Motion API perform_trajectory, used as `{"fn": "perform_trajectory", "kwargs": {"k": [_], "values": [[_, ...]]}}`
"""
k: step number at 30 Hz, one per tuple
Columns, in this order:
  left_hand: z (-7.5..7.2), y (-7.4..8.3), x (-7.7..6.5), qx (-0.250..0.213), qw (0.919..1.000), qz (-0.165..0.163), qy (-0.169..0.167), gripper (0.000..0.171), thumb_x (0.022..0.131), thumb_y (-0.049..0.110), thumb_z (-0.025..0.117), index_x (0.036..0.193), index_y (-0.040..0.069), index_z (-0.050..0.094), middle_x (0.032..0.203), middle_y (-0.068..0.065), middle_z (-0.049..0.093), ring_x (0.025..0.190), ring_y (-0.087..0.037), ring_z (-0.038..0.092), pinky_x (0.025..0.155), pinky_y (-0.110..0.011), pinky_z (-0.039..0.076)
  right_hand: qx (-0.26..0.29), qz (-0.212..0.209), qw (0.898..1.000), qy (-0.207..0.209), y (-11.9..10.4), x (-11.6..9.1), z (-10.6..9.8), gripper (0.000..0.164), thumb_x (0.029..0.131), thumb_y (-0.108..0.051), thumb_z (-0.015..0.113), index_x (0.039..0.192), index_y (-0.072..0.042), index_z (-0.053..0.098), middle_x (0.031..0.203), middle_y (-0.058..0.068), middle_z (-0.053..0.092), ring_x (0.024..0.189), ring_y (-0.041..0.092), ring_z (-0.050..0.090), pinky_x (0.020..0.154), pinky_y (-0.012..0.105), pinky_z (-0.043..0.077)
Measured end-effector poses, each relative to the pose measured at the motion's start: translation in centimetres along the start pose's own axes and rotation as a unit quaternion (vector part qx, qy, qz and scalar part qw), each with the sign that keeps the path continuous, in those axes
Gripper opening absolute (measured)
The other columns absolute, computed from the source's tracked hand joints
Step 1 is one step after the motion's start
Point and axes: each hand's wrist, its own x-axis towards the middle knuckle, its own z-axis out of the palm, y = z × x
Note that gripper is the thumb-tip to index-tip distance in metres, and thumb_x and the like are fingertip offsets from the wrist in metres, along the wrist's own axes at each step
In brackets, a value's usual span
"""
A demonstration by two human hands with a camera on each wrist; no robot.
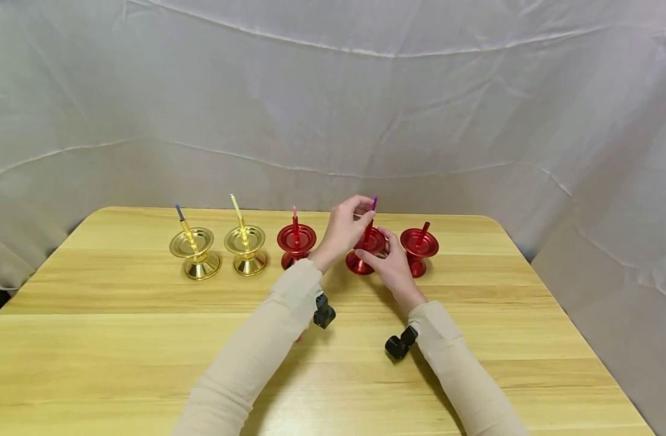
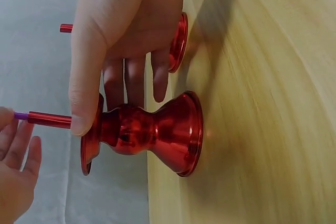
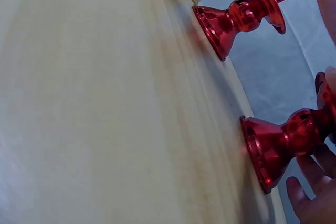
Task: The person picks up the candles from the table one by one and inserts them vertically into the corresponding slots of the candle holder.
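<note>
My left hand [image 1: 344, 227] pinches a thin purple candle [image 1: 375, 203] between thumb and fingertips. The candle's lower end meets the upright tube of a red metallic candle holder [image 1: 360, 263]. My right hand [image 1: 394, 269] grips this holder around its dish, the thumb at the near edge and the fingers behind. In the left wrist view the purple candle [image 2: 21, 116] shows just above the tube [image 2: 50, 119], and the right hand's thumb [image 2: 81, 106] lies on the dish. The holder's flared foot [image 3: 268, 153] is low at the tabletop in the right wrist view.
Left of my hands stand a red holder with a pink candle [image 1: 295, 212], a gold holder with a pale yellow candle [image 1: 236, 208] and a gold holder with a blue candle [image 1: 179, 212]. A candleless red holder [image 1: 420, 243] stands close right. A small reddish thing [image 1: 299, 339] peeks from under my left forearm.
</note>
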Motion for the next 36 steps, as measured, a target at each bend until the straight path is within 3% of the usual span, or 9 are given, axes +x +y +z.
{"fn": "perform_trajectory", "kwargs": {"k": [7,12,17,22,27,31,36], "values": [[-0.2,-0.2,-0.8,-0.016,0.9998,-0.014,-0.002,0.027,0.093,0.0,0.061,0.12,-0.004,0.062,0.114,-0.017,0.066,0.106,-0.025,0.062,0.088,-0.027,0.051,-0.016,0.0,1.0,-0.006,-0.4,-0.1,-0.1,0.088,0.084,-0.016,0.076,0.152,-0.004,0.021,0.131,0.024,0.054,0.121,0.032,0.053,0.102,0.041,0.043],[-1.1,0.1,-1.8,-0.016,0.9993,-0.033,-0.006,0.029,0.094,0.002,0.059,0.123,-0.003,0.061,0.12,-0.017,0.064,0.109,-0.026,0.061,0.09,-0.028,0.051,-0.051,-0.015,0.998,-0.024,-0.4,-0.7,-0.5,0.094,0.084,-0.014,0.077,0.153,-0.003,0.015,0.139,0.027,0.046,0.127,0.034,0.047,0.104,0.042,0.04],[-2.3,0.3,-3.6,-0.003,0.9993,-0.032,-0.019,0.029,0.094,0.003,0.06,0.123,-0.002,0.061,0.121,-0.016,0.064,0.11,-0.027,0.061,0.09,-0.032,0.051,-0.106,-0.026,0.993,-0.053,-0.8,-2.0,-1.4,0.096,0.084,-0.013,0.077,0.154,-0.005,0.012,0.147,0.027,0.036,0.131,0.037,0.041,0.105,0.045,0.038],[-3.9,0.2,-6.0,0.002,0.9987,-0.035,-0.036,0.03,0.093,0.005,0.062,0.122,-0.002,0.062,0.119,-0.015,0.064,0.108,-0.026,0.062,0.091,-0.036,0.051,-0.169,-0.062,0.981,-0.074,-1.4,-3.5,-2.8,0.089,0.085,-0.012,0.076,0.152,0.0,0.018,0.147,0.03,0.034,0.13,0.044,0.04,0.102,0.049,0.04],[-5.5,-0.1,-8.2,-0.015,0.9958,-0.068,-0.059,0.031,0.093,0.006,0.063,0.122,-0.002,0.061,0.119,-0.013,0.064,0.107,-0.026,0.062,0.091,-0.036,0.051,-0.218,-0.099,0.969,-0.057,-2.2,-4.4,-4.5,0.071,0.087,-0.009,0.073,0.144,0.006,0.034,0.137,0.03,0.045,0.123,0.043,0.047,0.101,0.051,0.042],[-6.8,-0.2,-9.3,-0.029,0.9935,-0.089,-0.066,0.031,0.092,0.007,0.064,0.122,-0.002,0.059,0.118,-0.014,0.063,0.106,-0.026,0.062,0.091,-0.036,0.05,-0.212,-0.119,0.97,-0.023,-2.7,-4.8,-6.1,0.052,0.089,-0.005,0.069,0.134,0.007,0.047,0.125,0.028,0.056,0.114,0.039,0.055,0.097,0.049,0.045],[-8.0,0.2,-10.7,-0.061,0.9889,-0.113,-0.074,0.03,0.091,0.002,0.063,0.12,-0.007,0.058,0.116,-0.017,0.063,0.104,-0.029,0.061,0.09,-0.037,0.05,-0.201,-0.147,0.968,0.038,-2.7,-5.0,-7.7,0.034,0.09,-0.006,0.067,0.121,0.007,0.059,0.104,0.021,0.064,0.097,0.029,0.06,0.083,0.02,0.05]]}}
